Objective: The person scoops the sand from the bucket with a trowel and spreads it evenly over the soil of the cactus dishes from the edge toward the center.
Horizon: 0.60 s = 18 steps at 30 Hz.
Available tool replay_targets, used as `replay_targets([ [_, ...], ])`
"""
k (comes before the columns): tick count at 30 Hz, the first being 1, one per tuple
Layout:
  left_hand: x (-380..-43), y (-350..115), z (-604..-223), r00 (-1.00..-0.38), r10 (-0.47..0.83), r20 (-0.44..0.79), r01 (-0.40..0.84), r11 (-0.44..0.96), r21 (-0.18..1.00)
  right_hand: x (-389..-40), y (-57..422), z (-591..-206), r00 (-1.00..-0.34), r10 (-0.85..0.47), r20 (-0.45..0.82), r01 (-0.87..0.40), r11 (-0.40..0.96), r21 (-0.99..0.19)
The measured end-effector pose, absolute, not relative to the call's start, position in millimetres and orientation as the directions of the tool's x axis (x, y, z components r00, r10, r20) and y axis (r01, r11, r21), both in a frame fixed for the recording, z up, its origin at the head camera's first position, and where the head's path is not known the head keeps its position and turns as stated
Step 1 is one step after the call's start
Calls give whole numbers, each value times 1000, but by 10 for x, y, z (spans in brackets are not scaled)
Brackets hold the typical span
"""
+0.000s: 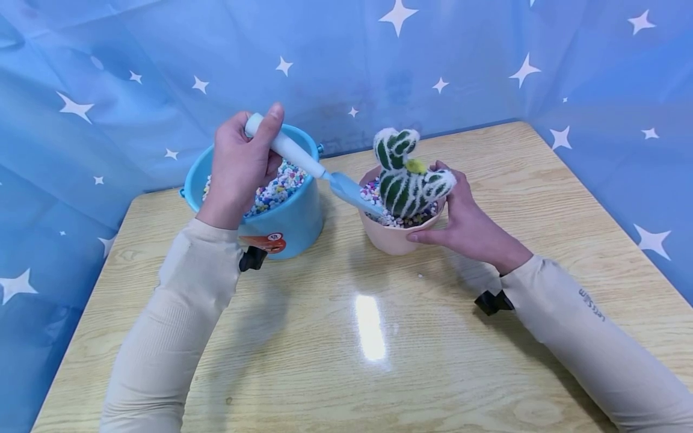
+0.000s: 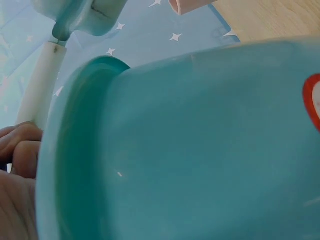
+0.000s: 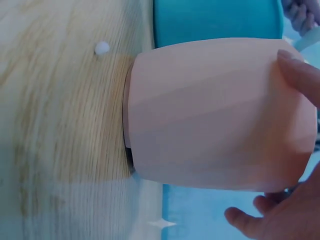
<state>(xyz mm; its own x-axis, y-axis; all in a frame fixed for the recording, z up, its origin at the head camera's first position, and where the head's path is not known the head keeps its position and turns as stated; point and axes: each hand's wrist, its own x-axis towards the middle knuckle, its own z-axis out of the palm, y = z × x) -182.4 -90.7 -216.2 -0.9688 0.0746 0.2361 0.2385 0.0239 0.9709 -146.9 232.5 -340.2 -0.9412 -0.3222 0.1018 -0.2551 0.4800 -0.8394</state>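
My left hand [image 1: 238, 168] grips the pale handle of a small garden trowel [image 1: 299, 154], above the blue bucket. The light blue blade [image 1: 351, 191] slants down to the right, its tip over the pebbles in a pink flowerpot [image 1: 395, 240]. A fuzzy green-and-white toy cactus [image 1: 403, 191] stands in that pot among colourful pebbles [image 1: 372, 193]. My right hand [image 1: 468, 219] holds the pot from the right, thumb on its front near the rim and fingers behind. In the right wrist view, the thumb [image 3: 302, 77] presses the pot's side.
The blue bucket [image 1: 295, 225] of multicoloured pebbles [image 1: 278, 189] stands at the left, close to the pot. One white pebble [image 1: 420, 276] lies on the wooden table [image 1: 303, 355]. A blue star-patterned cloth [image 1: 335, 72] hangs behind the table's back edge.
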Motion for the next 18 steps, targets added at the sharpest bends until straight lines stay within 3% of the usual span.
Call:
replay_targets([
  [9,-1806,-877,-2158,-976,65,206,209,37,977,-1485,2335,-3423,-929,-363,67,-223,408,-885],
  [18,-1799,-844,-2135,-966,95,242,244,10,970,-1464,2284,-3413,-940,-333,71,-218,430,-876],
])
